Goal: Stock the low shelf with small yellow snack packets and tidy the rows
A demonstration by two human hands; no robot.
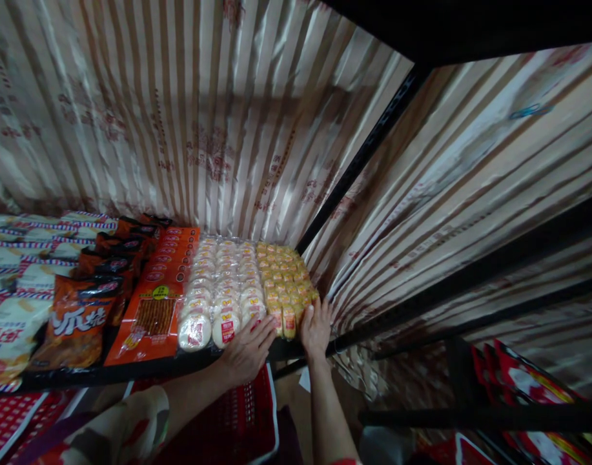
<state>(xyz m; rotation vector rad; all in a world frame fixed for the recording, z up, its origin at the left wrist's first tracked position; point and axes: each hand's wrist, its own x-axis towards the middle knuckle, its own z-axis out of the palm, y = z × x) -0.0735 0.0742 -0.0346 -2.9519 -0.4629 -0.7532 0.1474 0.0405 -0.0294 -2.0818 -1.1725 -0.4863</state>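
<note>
My left hand (250,351) lies at the shelf's front edge, fingers stretched out against the front of the snack rows. Its fingertips reach the border between round, pale, clear-wrapped cakes (226,326) and small yellow-wrapped snacks (286,290). On the other side, my right hand (317,328) rests with extended fingers along the right flank of the yellow snacks. These stand in tight rows running to the back of the shelf, between the two hands. Neither hand has its fingers wrapped round a packet, though part of the left fingertips' contact is hard to see.
Left of the cakes lie a flat orange snack packet (153,303), dark-orange chip bags (80,320) and white snack bags (17,326). Pleated printed curtain (218,129) hangs behind. A black post (358,168) rises at the shelf corner. Below is a red basket (242,413); red packets (532,381) sit lower right.
</note>
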